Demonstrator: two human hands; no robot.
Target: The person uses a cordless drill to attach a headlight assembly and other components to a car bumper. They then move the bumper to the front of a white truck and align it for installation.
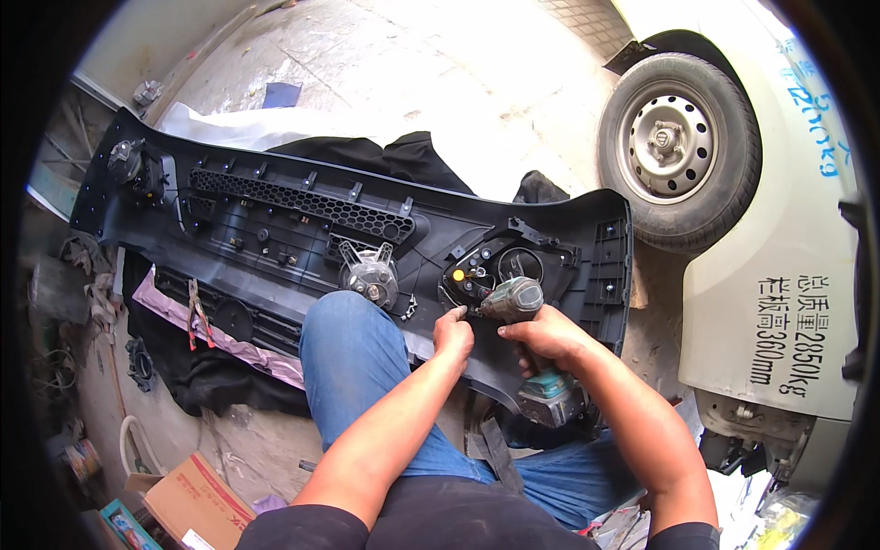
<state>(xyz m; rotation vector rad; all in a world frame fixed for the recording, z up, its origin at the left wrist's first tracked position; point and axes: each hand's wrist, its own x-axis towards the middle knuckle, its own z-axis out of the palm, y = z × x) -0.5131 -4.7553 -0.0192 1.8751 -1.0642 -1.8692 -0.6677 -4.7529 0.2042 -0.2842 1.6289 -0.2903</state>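
Observation:
A black plastic vehicle bumper lies in front of me, its ribbed inner side up. My right hand is wrapped round the grip of a teal and black cordless drill, whose nose points left at a black lamp housing in the bumper's right end. An orange round cap shows on that housing. My left hand is closed in a pinch just left of the drill's nose, at the housing's near edge. Whatever its fingertips hold is hidden. Left of it sits a round lamp with metal brackets.
Red-handled pliers rest on the bumper's near left part, by a pink strip. A light-coloured vehicle panel and a wheel stand to the right. A cardboard box is at lower left; black cloth lies behind the bumper.

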